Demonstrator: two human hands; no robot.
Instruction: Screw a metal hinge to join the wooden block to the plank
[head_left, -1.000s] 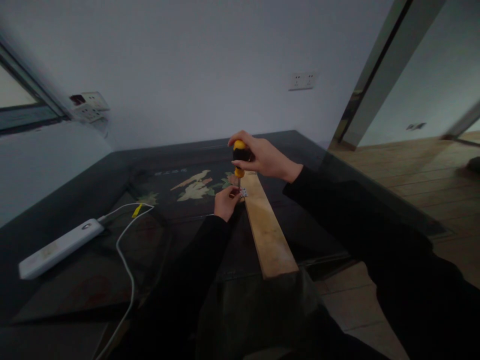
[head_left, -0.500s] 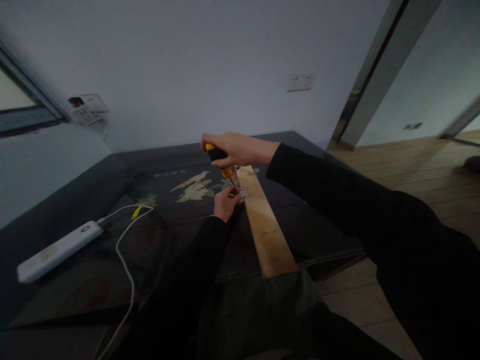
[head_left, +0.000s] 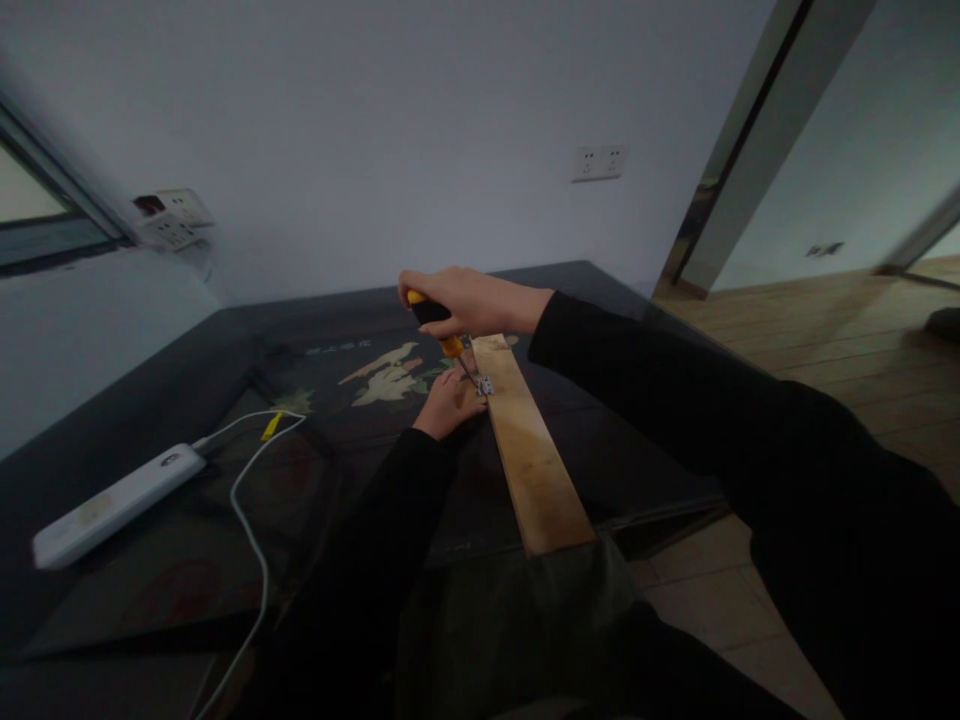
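R hand (head_left: pixel 474 298): fingers wrapped round tilted screwdriver (head_left: pixel 432 310), tip at metal fitting (head_left: pixel 486 385) on L edge of board (head_left: pixel 536 460). L hand (head_left: pixel 445 403) beside fitting; can't tell if pinching. Step: prob. screw-turning; next needs tip seated, shaft straighter.

Long tan wooden board (head_left: pixel 536 450): on glossy black table (head_left: pixel 262 340)
Small silver metal plate (head_left: pixel 486 385): at board's left edge
White oblong plastic power strip (head_left: pixel 120 508): well left of board
White rectangular wall socket (head_left: pixel 598 163): behind board, rightward
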